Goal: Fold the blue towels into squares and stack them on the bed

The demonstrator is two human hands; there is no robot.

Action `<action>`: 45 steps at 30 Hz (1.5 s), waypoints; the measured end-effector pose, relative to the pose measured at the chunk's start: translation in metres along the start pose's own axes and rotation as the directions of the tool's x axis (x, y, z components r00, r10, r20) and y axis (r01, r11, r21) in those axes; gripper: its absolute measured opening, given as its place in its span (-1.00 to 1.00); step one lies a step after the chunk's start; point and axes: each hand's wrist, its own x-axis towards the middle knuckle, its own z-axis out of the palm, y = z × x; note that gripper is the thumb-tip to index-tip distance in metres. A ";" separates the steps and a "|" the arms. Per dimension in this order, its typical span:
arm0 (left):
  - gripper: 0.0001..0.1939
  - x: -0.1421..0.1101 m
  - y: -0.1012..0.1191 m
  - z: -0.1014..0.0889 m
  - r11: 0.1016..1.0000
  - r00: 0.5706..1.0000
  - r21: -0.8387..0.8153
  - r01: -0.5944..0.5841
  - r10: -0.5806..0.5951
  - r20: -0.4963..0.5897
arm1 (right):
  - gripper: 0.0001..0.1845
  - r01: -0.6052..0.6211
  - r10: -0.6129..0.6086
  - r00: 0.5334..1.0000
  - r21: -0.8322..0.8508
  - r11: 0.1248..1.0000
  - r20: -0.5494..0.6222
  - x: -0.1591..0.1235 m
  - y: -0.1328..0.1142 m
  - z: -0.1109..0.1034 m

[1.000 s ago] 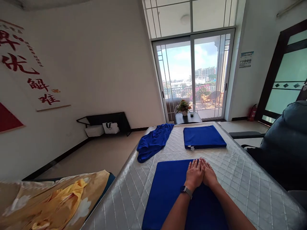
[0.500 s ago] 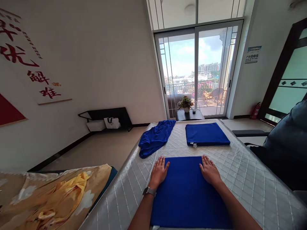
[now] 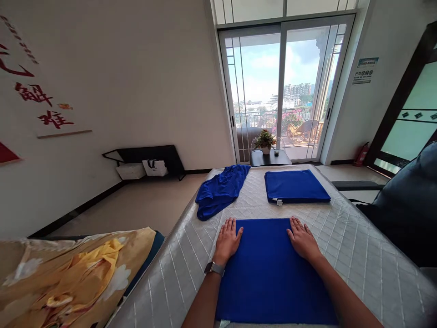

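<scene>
A flat, folded blue cloth lies in front of me on a white quilted mattress. My left hand, with a watch on its wrist, rests flat at the cloth's far left corner, thumb a little apart. At the far right corner my right hand lies flat too, fingers stretched forward. Neither hand grips anything. Beyond the right hand sits another folded blue cloth, thicker, with a small white tag at its near edge. A crumpled blue garment is spread at the mattress's far left.
To the lower left is a floral sheet with a yellow garment on it. A dark chair stands at the right. Past the mattress are a small table with a potted plant and glass sliding doors.
The view has tilted slightly down and shifted a little. Both hands stay flat at the far corners of the folded cloth, which looks the same.
</scene>
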 end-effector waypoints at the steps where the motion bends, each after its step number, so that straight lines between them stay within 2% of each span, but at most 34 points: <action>1: -0.27 0.000 0.000 0.000 1.000 1.000 -0.004 0.000 0.000 0.000 | -0.26 0.004 -0.004 1.000 0.009 1.000 -0.002 0.000 0.001 0.000; 9: -0.28 -0.001 -0.003 -0.001 0.999 1.000 -0.032 -0.013 0.013 -0.012 | -0.28 -0.006 0.009 0.999 0.087 0.996 -0.034 0.005 0.013 0.004; 12: -0.31 0.001 -0.006 -0.004 0.997 0.998 -0.076 -0.006 0.001 -0.063 | -0.29 -0.007 0.022 0.996 0.179 0.984 -0.087 0.010 0.019 0.008; 16: -0.45 0.008 -0.016 -0.011 0.993 0.987 -0.109 0.041 -0.058 -0.150 | -0.33 -0.081 0.140 0.976 0.319 0.944 -0.167 0.019 0.026 0.003; 22: -0.61 0.014 -0.032 -0.021 0.982 0.967 -0.167 0.088 -0.125 -0.222 | -0.44 -0.196 0.272 0.944 0.344 0.918 -0.187 0.036 0.026 -0.014; 30: -0.80 0.020 -0.035 -0.020 0.954 0.947 -0.243 0.173 -0.229 -0.224 | -0.56 -0.336 0.422 0.889 0.374 0.864 -0.176 0.037 0.014 -0.011; 37: -0.85 0.024 -0.033 -0.018 0.924 0.944 -0.341 0.172 -0.253 -0.210 | -0.62 -0.278 0.395 0.903 0.472 0.837 -0.168 0.039 0.023 -0.010; 45: -0.78 0.027 -0.034 -0.015 0.871 0.931 -0.476 0.125 -0.268 -0.247 | -0.62 -0.169 0.356 0.912 0.604 0.779 -0.204 0.045 0.028 -0.005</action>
